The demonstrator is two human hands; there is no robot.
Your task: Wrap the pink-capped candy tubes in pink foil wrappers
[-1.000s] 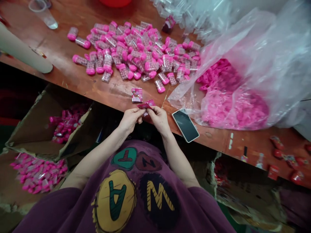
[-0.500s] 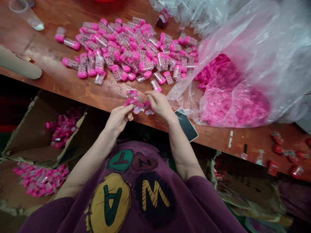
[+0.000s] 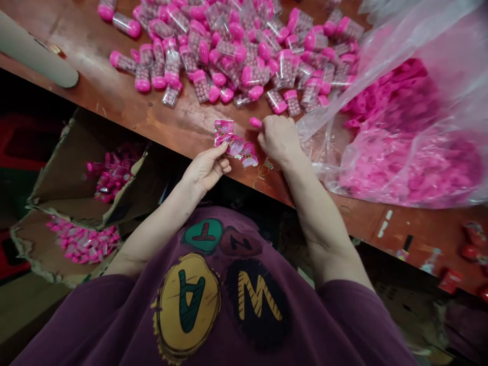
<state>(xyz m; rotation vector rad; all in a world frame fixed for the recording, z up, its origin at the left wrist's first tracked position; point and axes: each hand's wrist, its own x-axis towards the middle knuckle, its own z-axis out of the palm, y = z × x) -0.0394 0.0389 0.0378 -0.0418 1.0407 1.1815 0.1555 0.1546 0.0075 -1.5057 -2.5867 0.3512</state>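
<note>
Near the middle of the frame, the left hand [image 3: 209, 166] pinches a pink wrapper [image 3: 236, 145] between thumb and fingers, holding it over the front edge of the counter [image 3: 163, 122]. The other fingers of that hand are curled. A flat pink packet [image 3: 224, 125] lies just behind the wrapper, and another pink piece [image 3: 249, 152] sits right beside it, toward the right hand.

The right hand [image 3: 280, 137], right of centre, is curled palm down at the counter with its knuckles up. A pink lid [image 3: 255, 122] shows at its left side. The hand hides whatever lies under it, so I cannot tell whether the fingers are gripping anything.

Across the top of the frame, clear jars [image 3: 249, 75] with pink lids and small pale balls inside lie in a loose heap, most of them on their sides. A clear plastic bag [image 3: 328, 114] at the upper right holds a mass of bright pink pieces [image 3: 404, 173]. A pale post [image 3: 41, 53] slants in from the upper left. At the left edge, below the counter, an open cardboard box [image 3: 61, 178] holds pink items [image 3: 110, 178], with more pink pieces [image 3: 86, 241] heaped beneath it. Small red items [image 3: 450, 281] lie at the lower right.
</note>
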